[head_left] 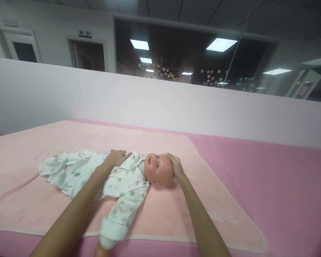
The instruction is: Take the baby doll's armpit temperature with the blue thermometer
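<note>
A baby doll lies on its back, its head toward the right and its mouth open. It wears a white outfit printed with green dots and small animals. My left hand rests on the far side of the doll's chest, fingers apart and lying on the cloth. Cupped round the crown of the doll's head is my right hand; part of its fingers is hidden behind the head. The doll's near sleeve stretches toward me, its cuff folded back. Loose fabric covers the legs at the left.
Beneath the doll is a peach mat with a pale edge, spread over a pink padded surface. A low white wall runs along the back. Beyond it are a dark window with heart stickers and two doorways.
</note>
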The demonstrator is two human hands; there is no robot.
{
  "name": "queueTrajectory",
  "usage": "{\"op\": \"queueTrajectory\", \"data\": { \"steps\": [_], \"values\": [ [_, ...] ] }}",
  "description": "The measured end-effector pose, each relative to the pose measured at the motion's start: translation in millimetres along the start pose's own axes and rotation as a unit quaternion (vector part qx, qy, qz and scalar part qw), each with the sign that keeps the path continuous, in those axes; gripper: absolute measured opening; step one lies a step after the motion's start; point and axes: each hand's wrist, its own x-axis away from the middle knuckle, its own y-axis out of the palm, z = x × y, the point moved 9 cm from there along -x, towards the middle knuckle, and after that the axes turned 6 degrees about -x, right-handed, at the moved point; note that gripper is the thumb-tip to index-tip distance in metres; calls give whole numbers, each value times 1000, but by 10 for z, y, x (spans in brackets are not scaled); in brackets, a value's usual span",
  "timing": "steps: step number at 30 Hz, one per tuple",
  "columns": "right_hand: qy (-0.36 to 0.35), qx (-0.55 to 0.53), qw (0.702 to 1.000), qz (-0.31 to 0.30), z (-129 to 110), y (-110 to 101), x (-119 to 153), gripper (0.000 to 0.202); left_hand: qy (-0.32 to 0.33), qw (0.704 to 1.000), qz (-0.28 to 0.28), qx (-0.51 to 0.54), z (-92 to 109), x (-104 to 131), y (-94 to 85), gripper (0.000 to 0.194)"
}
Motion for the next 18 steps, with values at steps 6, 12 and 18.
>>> {"op": "queueTrajectory", "data": {
  "steps": [6,12,18],
  "values": [
    [-53,15,996,77,-22,-178,-73,25,4,1000,-1,-16,-14,-22,27,60],
    [5,6,1000,4,31,-24,-22,30,1,1000,-1,-20,-21,-23,30,60],
    [-50,10,996,69,-49,-138,-56,25,-4,1000,-2,-4,-16,-10,15,60]
  ]
}}
